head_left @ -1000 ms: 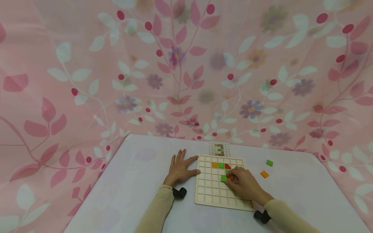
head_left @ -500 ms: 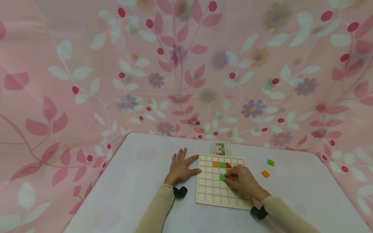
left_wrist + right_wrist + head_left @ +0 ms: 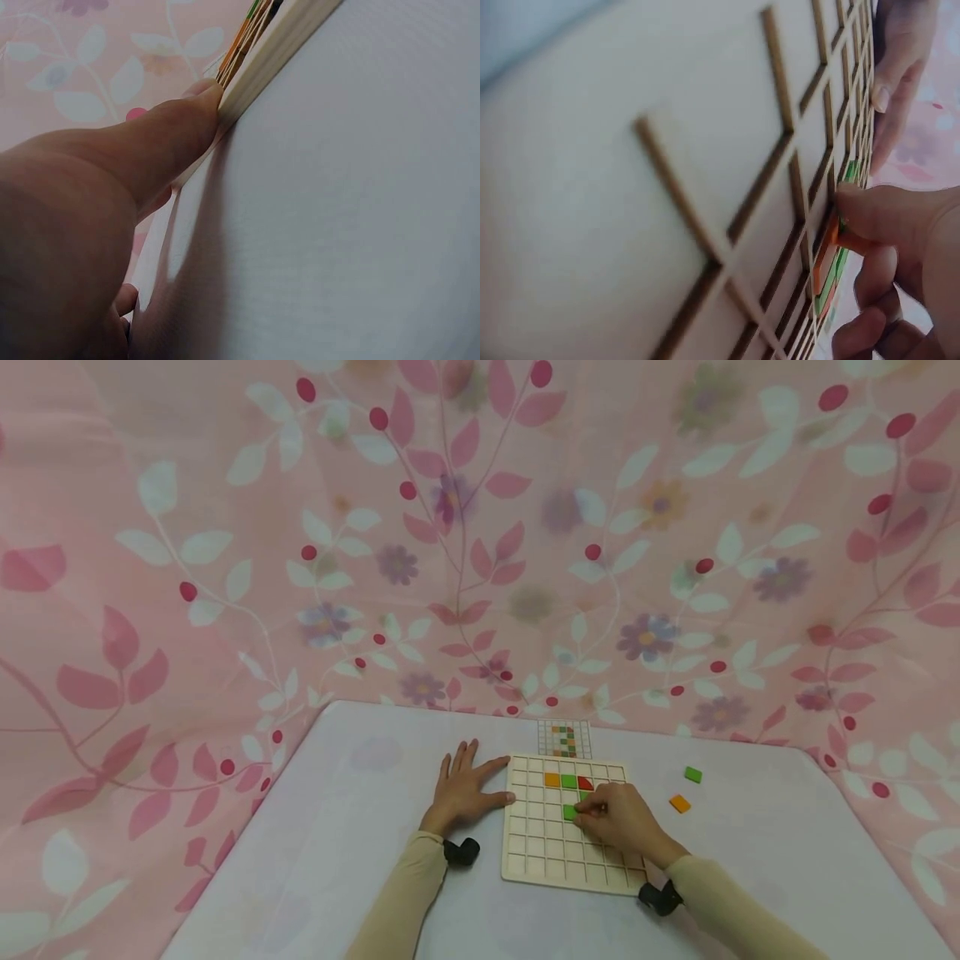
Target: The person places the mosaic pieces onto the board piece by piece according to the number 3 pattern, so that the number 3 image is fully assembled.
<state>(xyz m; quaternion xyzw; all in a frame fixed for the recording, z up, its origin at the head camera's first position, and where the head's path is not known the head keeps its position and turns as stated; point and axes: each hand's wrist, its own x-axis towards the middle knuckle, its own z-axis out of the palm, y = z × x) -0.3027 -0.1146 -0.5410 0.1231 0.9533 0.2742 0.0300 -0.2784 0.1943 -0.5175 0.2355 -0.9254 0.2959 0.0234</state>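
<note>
My left hand [image 3: 459, 793] rests on the table with spread fingers, its thumb and index fingertip at the left edge of the wooden grid board [image 3: 532, 843]. Over the middle of the board, my right hand [image 3: 626, 822] pinches an orange tile [image 3: 853, 241] between thumb and index finger, as the right wrist view shows. Right at those fingertips is a green tile [image 3: 570, 812]. In an upper row sit an orange tile [image 3: 552, 779], a green tile [image 3: 569, 782] and a red piece [image 3: 584, 783] with a rounded corner. Another green tile [image 3: 585, 795] below them is partly hidden by the fingers.
Behind the board lies a pattern card [image 3: 545, 739] printed with a coloured grid. To the right on the white table [image 3: 780, 843] are a loose green tile [image 3: 693, 774] and a loose orange tile [image 3: 680, 803]. A flowered pink curtain [image 3: 525, 602] hangs behind.
My right hand has moved slightly left, and the green tile at its fingertips has shifted a little left on the board. Its fingers now hide the orange in the head view. The left hand stays put.
</note>
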